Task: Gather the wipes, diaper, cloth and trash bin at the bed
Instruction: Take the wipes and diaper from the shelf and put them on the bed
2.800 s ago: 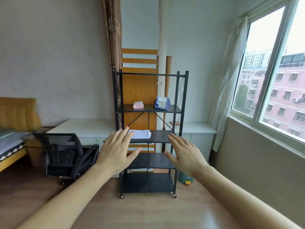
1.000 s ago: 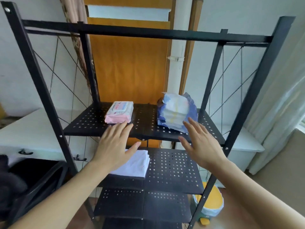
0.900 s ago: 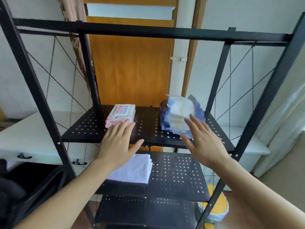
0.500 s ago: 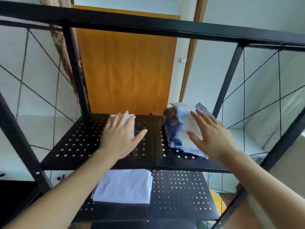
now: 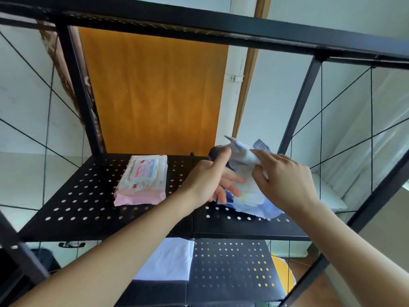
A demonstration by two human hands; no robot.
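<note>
1. Both hands work at the blue diaper pack (image 5: 254, 203) on the right of the black shelf (image 5: 88, 209) — the left hand (image 5: 212, 178) steadies it, fingers spread.
2. The right hand (image 5: 285, 180) pinches a white diaper (image 5: 242, 155) at the pack's top.
3. The wipes (image 5: 141, 180) lie to the left; the folded cloth (image 5: 170, 260) sits one tier below — a yellow trash bin (image 5: 281, 271) shows lower right.

A room in a home, likely a bedroom or nursery corner. A black perforated-metal shelving rack (image 5: 93, 209) stands against a white wall, carrying a pink soft pack of baby wipes (image 5: 141, 180), a blue-and-white diaper package (image 5: 250, 196) and a folded white cloth (image 5: 170, 260). Behind it lean orange-brown wooden boards (image 5: 155, 91), beside a patterned brown curtain (image 5: 64, 69).
</note>
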